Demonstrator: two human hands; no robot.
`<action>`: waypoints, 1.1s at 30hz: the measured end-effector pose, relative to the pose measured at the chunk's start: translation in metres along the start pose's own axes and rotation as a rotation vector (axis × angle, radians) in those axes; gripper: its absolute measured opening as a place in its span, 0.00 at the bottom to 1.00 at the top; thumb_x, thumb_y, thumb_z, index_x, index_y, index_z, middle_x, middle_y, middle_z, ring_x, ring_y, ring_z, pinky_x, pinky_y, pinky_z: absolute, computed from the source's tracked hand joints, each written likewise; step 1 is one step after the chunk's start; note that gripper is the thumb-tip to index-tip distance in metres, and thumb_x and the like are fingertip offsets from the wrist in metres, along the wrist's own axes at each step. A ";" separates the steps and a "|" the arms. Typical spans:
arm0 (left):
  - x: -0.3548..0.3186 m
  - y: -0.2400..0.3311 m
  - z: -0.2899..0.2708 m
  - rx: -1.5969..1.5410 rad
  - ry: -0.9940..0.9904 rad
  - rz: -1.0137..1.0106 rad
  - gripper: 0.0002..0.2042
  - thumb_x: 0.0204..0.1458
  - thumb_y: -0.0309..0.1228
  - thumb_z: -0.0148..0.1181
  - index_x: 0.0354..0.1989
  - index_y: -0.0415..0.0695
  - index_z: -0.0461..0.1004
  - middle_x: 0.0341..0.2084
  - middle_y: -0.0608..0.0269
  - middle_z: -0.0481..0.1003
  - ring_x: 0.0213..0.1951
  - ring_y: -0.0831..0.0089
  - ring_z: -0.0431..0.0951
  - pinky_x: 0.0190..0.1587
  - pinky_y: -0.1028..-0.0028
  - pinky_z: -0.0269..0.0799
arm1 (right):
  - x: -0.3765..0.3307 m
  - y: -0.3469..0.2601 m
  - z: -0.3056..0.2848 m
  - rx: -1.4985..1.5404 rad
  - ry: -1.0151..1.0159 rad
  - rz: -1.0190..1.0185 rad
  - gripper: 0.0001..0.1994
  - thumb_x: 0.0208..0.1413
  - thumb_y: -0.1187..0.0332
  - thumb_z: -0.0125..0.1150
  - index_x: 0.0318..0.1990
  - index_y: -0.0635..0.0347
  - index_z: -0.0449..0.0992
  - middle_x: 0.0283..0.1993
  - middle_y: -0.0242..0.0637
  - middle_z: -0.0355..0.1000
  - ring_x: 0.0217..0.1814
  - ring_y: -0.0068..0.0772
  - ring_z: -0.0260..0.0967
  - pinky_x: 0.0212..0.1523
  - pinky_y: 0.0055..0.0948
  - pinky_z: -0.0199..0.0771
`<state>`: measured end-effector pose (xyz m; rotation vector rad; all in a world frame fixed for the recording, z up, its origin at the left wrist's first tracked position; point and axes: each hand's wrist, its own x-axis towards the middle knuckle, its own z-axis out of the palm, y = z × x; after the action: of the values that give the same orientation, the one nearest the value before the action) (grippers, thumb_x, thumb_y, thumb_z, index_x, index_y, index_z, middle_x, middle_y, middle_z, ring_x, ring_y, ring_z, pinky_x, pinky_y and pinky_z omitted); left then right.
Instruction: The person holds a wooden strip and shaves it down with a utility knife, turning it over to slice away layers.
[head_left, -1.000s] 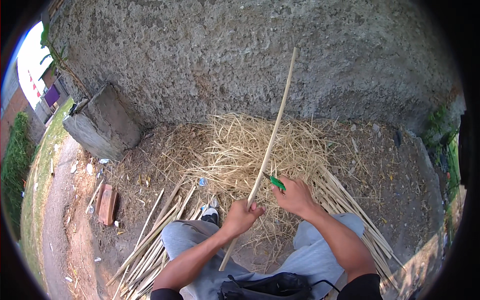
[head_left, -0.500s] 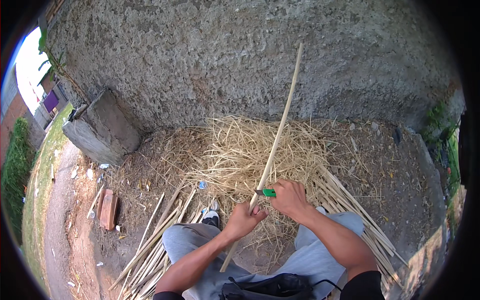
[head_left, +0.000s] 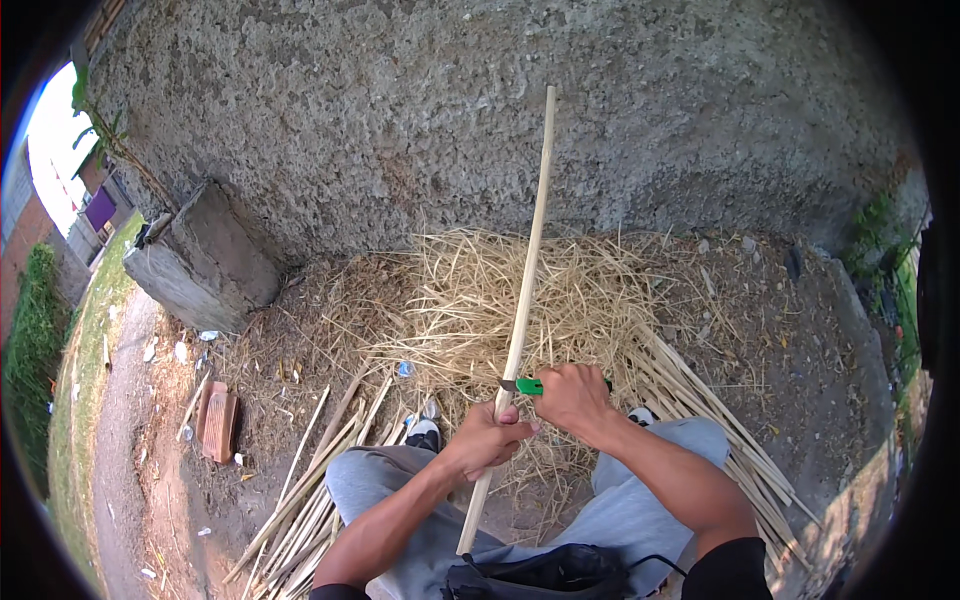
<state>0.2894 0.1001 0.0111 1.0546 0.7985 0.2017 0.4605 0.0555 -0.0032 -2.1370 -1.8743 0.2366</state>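
Note:
A long pale wooden strip, like split bamboo [head_left: 531, 262], stands slanted up and away between my legs. My left hand [head_left: 489, 441] is wrapped round its lower part, with the tail end sticking out below toward my lap. In my closed right hand [head_left: 577, 401] is a green utility knife [head_left: 529, 386]. Its dark blade lies against the strip just above my left thumb. Beyond both hands a heap of thin pale shavings [head_left: 500, 300] covers the ground.
Bundles of pale strips lie beside my left leg [head_left: 315, 515] and my right leg [head_left: 715, 425]. A rough grey wall [head_left: 420, 120] rises behind the shavings. A concrete block [head_left: 215, 255] and a reddish clay tile [head_left: 216, 421] are at left. A black bag [head_left: 540, 575] sits at my lap.
The strip's far end has swung left, so it stands more upright. The knife and my right hand have shifted slightly; both hands keep their holds.

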 end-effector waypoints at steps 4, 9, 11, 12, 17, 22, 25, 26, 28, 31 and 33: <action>0.003 -0.002 0.000 0.017 -0.013 -0.011 0.20 0.51 0.21 0.61 0.21 0.53 0.53 0.09 0.75 0.57 0.07 0.86 0.52 0.08 0.78 0.39 | 0.001 -0.001 -0.001 -0.054 0.047 -0.006 0.10 0.51 0.71 0.51 0.26 0.63 0.78 0.23 0.50 0.75 0.27 0.50 0.77 0.29 0.45 0.75; 0.009 -0.018 0.003 0.192 0.074 0.149 0.16 0.49 0.16 0.53 0.24 0.53 0.54 0.12 0.76 0.60 0.11 0.88 0.57 0.11 0.79 0.44 | 0.007 0.015 0.023 -0.225 0.213 -0.091 0.05 0.47 0.72 0.57 0.25 0.61 0.77 0.23 0.44 0.76 0.24 0.40 0.78 0.22 0.38 0.75; 0.008 -0.015 0.004 0.165 0.057 0.127 0.16 0.49 0.16 0.54 0.24 0.53 0.54 0.13 0.76 0.59 0.11 0.88 0.57 0.11 0.79 0.44 | 0.011 0.019 0.028 -0.250 0.271 -0.104 0.04 0.46 0.72 0.58 0.25 0.61 0.76 0.22 0.43 0.75 0.23 0.39 0.77 0.21 0.37 0.75; 0.006 -0.013 0.005 0.134 0.043 0.107 0.17 0.49 0.16 0.54 0.25 0.53 0.54 0.13 0.76 0.59 0.12 0.89 0.56 0.12 0.80 0.43 | 0.011 0.021 0.030 -0.277 0.329 -0.119 0.04 0.45 0.72 0.58 0.24 0.61 0.76 0.21 0.42 0.75 0.22 0.37 0.77 0.20 0.36 0.75; -0.002 -0.005 0.012 -0.031 -0.034 0.054 0.17 0.49 0.14 0.53 0.25 0.53 0.54 0.14 0.77 0.58 0.12 0.89 0.54 0.11 0.80 0.42 | 0.012 0.018 0.024 -0.314 0.389 -0.122 0.03 0.44 0.71 0.59 0.24 0.60 0.76 0.20 0.41 0.74 0.21 0.37 0.77 0.19 0.35 0.74; 0.000 -0.004 0.018 -0.184 -0.112 0.028 0.18 0.49 0.12 0.52 0.25 0.54 0.54 0.13 0.77 0.58 0.11 0.89 0.53 0.11 0.80 0.42 | 0.014 0.025 0.021 -0.309 0.423 -0.082 0.03 0.43 0.71 0.59 0.23 0.59 0.76 0.20 0.40 0.74 0.20 0.37 0.76 0.19 0.35 0.74; 0.003 -0.005 0.020 -0.124 -0.062 0.033 0.19 0.48 0.12 0.53 0.24 0.54 0.54 0.13 0.76 0.58 0.11 0.89 0.52 0.11 0.80 0.41 | 0.016 0.029 0.023 -0.318 0.464 -0.083 0.03 0.42 0.71 0.60 0.22 0.59 0.76 0.20 0.41 0.74 0.20 0.38 0.76 0.19 0.35 0.74; 0.003 -0.005 0.019 -0.155 -0.079 0.023 0.19 0.48 0.12 0.53 0.24 0.54 0.54 0.13 0.76 0.58 0.11 0.89 0.52 0.11 0.80 0.41 | 0.017 0.029 0.022 -0.321 0.440 -0.055 0.03 0.43 0.71 0.60 0.23 0.59 0.77 0.21 0.42 0.74 0.22 0.38 0.77 0.20 0.35 0.75; 0.003 -0.005 0.021 -0.182 -0.100 0.015 0.19 0.47 0.11 0.53 0.23 0.54 0.54 0.13 0.76 0.58 0.11 0.89 0.52 0.11 0.80 0.42 | 0.024 0.032 0.012 -0.326 0.422 -0.023 0.03 0.44 0.71 0.60 0.23 0.59 0.77 0.21 0.42 0.75 0.23 0.39 0.78 0.21 0.36 0.75; 0.002 -0.007 0.030 -0.215 -0.133 0.039 0.18 0.46 0.11 0.52 0.26 0.52 0.55 0.13 0.74 0.59 0.11 0.88 0.54 0.11 0.80 0.43 | 0.040 0.036 -0.007 -0.301 0.354 0.147 0.05 0.48 0.72 0.58 0.25 0.59 0.79 0.24 0.43 0.76 0.28 0.40 0.79 0.24 0.37 0.76; 0.004 -0.008 0.031 -0.192 -0.086 0.010 0.18 0.46 0.11 0.53 0.25 0.52 0.55 0.13 0.74 0.59 0.11 0.87 0.55 0.11 0.80 0.44 | 0.051 0.042 -0.007 -0.276 0.272 0.178 0.06 0.50 0.72 0.57 0.26 0.59 0.81 0.25 0.42 0.77 0.30 0.41 0.79 0.27 0.38 0.77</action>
<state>0.3114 0.0765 0.0099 0.8804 0.6825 0.2356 0.5090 0.1001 -0.0069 -2.3755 -1.6422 -0.2802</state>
